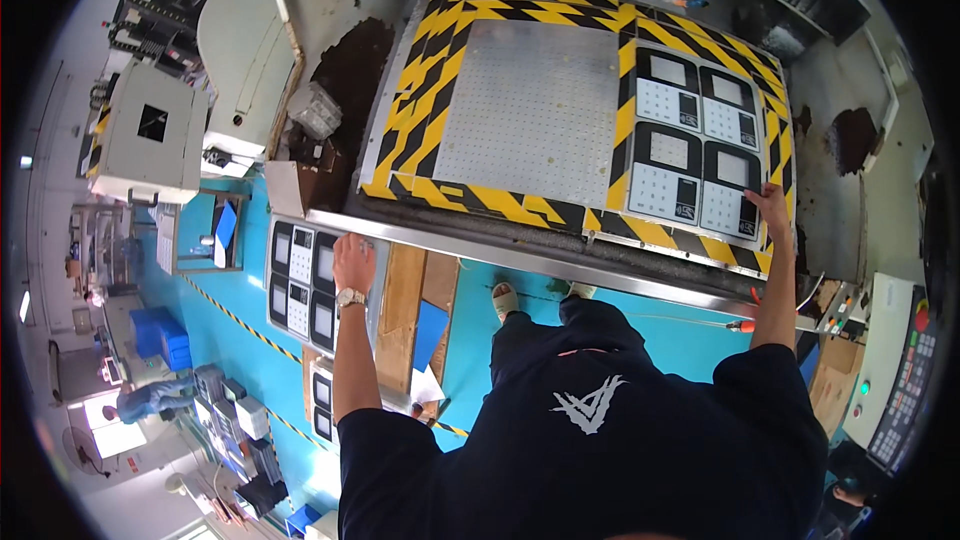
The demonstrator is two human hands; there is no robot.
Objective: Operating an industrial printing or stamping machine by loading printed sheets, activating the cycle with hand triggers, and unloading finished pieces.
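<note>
A white sheet of panels (665, 180) with black-framed windows and keypad prints lies flat on the right part of the machine bed. My right hand (769, 207) is at its right edge, fingers bent and thumb side over the near right panel. To the left, a similar panel sheet (301, 280) rests beside the machine's front edge. My left hand (353, 262) lies over that sheet's right side, back upward, fingers reaching forward and nothing visible in them. A watch (350, 297) is on my left wrist.
Yellow-black striped tape (500, 202) borders the bed and its perforated metal plate (530, 105). A steel ledge (470, 252) runs along the front. More panels (322, 405) lie by my left forearm. At right stands a control panel (905, 380); a co-worker (155, 400) is far left.
</note>
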